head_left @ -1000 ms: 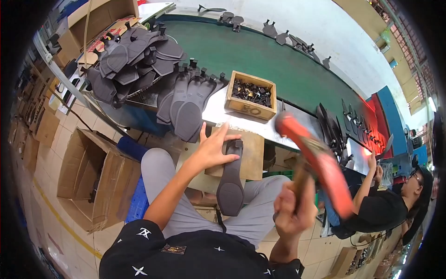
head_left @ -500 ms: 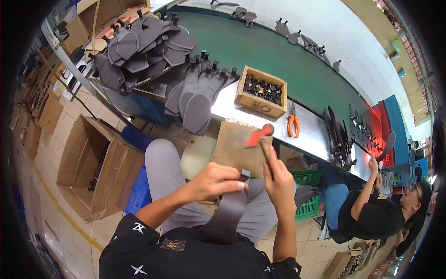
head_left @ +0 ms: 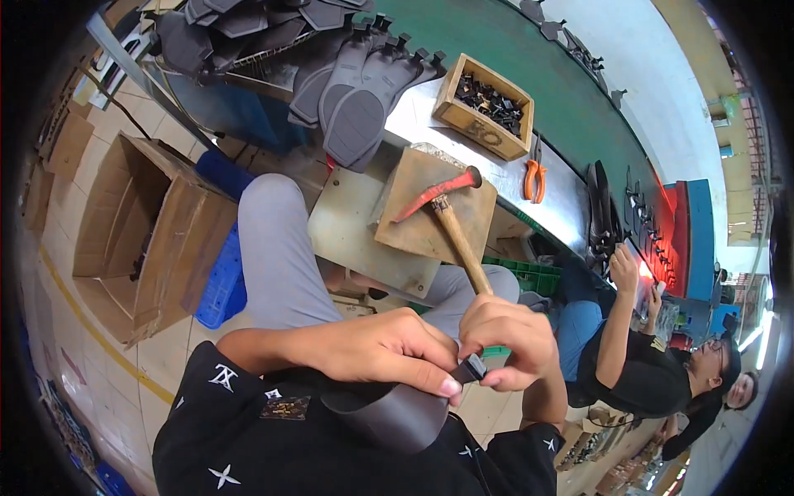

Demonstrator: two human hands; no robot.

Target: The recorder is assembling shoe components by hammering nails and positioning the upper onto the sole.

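- Your left hand [head_left: 389,347] is closed over the top of the dark sole [head_left: 389,413], fingers wrapped down, pressing it close against your chest.
- Your right hand [head_left: 504,343] is curled shut round the hammer [head_left: 451,223] handle, its fingertips also pinching the sole's small black tab [head_left: 473,368].
- The hammer's red head rests on the wooden block [head_left: 413,231], near its far edge.

I see a wooden box [head_left: 484,107] of small dark parts on the bench, orange pliers [head_left: 533,175] just beside it — grey soles [head_left: 356,91] fanned to its left. An open cardboard carton [head_left: 141,240] stands on the floor; another person [head_left: 653,364] sits at right.
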